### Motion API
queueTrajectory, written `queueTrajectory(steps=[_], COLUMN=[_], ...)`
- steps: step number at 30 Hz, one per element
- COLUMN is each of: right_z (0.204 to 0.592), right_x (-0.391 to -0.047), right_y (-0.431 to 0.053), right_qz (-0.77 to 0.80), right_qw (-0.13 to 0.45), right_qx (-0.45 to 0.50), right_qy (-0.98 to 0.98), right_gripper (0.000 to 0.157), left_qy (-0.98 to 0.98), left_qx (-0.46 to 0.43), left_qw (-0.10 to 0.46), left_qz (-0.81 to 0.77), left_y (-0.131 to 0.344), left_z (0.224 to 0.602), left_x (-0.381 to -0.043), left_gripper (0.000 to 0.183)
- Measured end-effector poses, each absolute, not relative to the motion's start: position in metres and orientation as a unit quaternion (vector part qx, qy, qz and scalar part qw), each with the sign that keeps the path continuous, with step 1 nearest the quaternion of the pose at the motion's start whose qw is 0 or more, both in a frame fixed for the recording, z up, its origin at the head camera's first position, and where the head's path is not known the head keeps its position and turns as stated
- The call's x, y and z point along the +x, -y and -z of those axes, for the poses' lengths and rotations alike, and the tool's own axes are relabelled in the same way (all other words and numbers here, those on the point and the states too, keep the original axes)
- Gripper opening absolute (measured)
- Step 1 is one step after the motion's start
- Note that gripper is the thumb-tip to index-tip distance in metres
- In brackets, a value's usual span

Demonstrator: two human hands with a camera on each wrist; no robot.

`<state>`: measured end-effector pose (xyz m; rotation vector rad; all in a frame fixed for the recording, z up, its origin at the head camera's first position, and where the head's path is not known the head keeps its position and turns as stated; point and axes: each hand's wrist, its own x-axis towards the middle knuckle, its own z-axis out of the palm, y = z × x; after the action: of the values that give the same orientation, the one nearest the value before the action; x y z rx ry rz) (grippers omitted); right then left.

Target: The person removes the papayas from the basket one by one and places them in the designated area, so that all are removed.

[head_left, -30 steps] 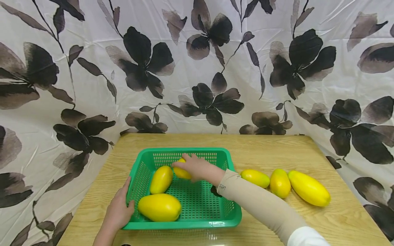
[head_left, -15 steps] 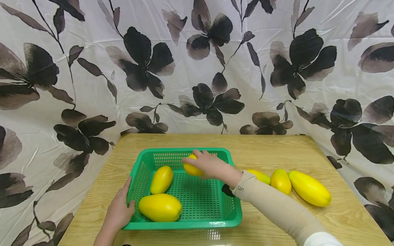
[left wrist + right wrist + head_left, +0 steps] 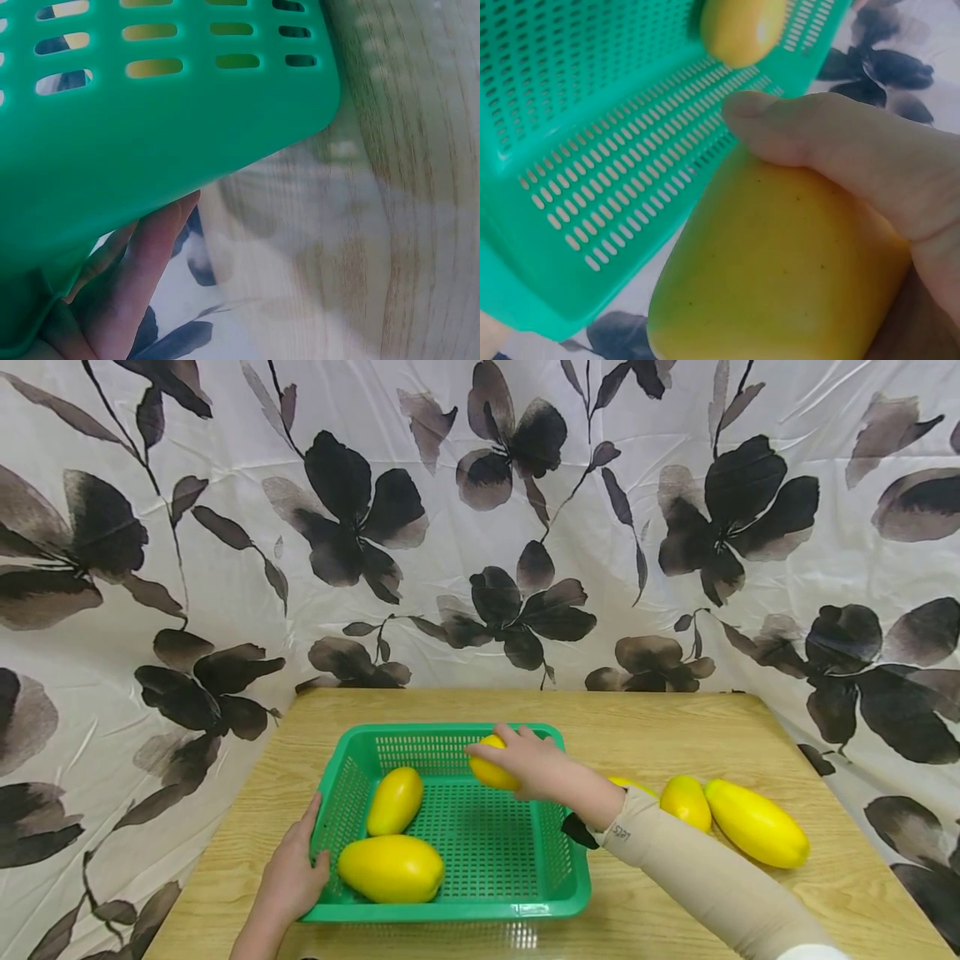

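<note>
I see the right hand [image 3: 534, 765] holding a yellow mango [image 3: 489, 770] up near the back of the green basket [image 3: 450, 912], with two yellow fruits [image 3: 392, 868] inside, while the left hand [image 3: 291, 872] grips its left side.

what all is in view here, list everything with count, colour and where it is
basket: 1, green, on the table
fruits in basket: 2, yellow, along its left side
held fruit: 1, yellow, in the right hand
fruits outside basket: 3, yellow with some green, on the table to the right, one partly behind the arm
table: 1, light brown wood grain, under the basket
cloth: white with dark flowers, behind and beside the table
black item: 1, black, at the right wrist, unclear what
sleeve: 1, beige, right arm
left hand: 1, gripping the basket's left rim
right hand: 1, around the held fruit
</note>
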<state>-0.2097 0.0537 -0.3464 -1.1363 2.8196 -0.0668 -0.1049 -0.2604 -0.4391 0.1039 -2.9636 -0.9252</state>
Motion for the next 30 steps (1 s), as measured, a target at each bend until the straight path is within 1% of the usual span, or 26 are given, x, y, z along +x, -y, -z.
queueTrajectory(steps=[4,14,24,30], right_z=[0.347,0.347,0.356,0.361], right_x=[-0.207,-0.2,-0.191,-0.186], right_y=[-0.065,-0.098,-0.123,-0.134], right_qz=[0.051,0.093,0.13,0.134], right_qw=[0.037,0.007,-0.014,-0.021], right_qx=[-0.377,-0.372,-0.356,-0.346], right_qy=[-0.924,-0.924,-0.925,-0.928], right_gripper=[0.086,0.081,0.084,0.082], left_qy=[0.954,0.953,0.953,0.953], left_qx=[0.035,0.031,0.032,0.029], left_qw=[0.014,0.028,0.02,0.025], left_qz=[0.299,0.299,0.3,0.301], left_y=[0.26,0.261,0.261,0.261], left_z=[0.439,0.441,0.441,0.441], left_x=[-0.105,-0.106,-0.106,-0.105], left_gripper=[0.076,0.076,0.077,0.076])
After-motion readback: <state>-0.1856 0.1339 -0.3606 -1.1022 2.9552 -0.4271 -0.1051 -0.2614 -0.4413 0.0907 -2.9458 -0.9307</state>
